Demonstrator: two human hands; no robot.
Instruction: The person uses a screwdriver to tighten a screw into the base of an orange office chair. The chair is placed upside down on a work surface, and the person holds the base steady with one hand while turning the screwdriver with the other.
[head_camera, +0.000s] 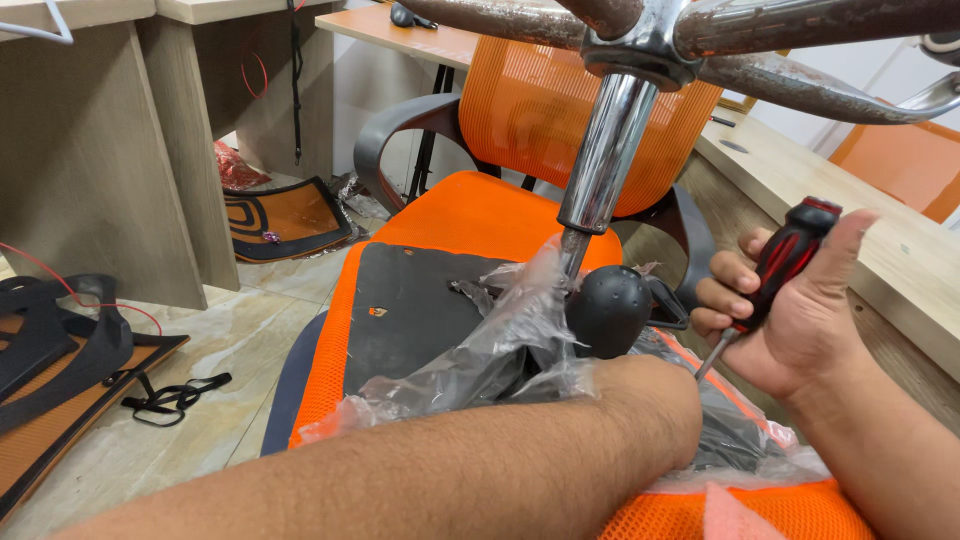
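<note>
An orange seat (470, 212) lies upside down in front of me, its black underside panel (405, 310) facing up. A chrome gas cylinder (605, 150) rises from the mechanism beside a round black knob (610, 310), with the rusty metal star base (800, 80) on top. Crumpled clear plastic wrap (490, 350) covers the mechanism. My right hand (805, 325) grips a red-and-black screwdriver (790, 255), shaft pointing down-left toward the mechanism. My left forearm (480, 460) crosses the seat from the lower left; my left hand is hidden behind the plastic and the wrist.
An orange mesh chair back (520, 110) with black armrests stands behind the seat. Wooden desks stand at left (90, 150) and right (900, 250). Orange-and-black chair panels (285, 215) (60, 380) and black straps (175, 395) lie on the tiled floor.
</note>
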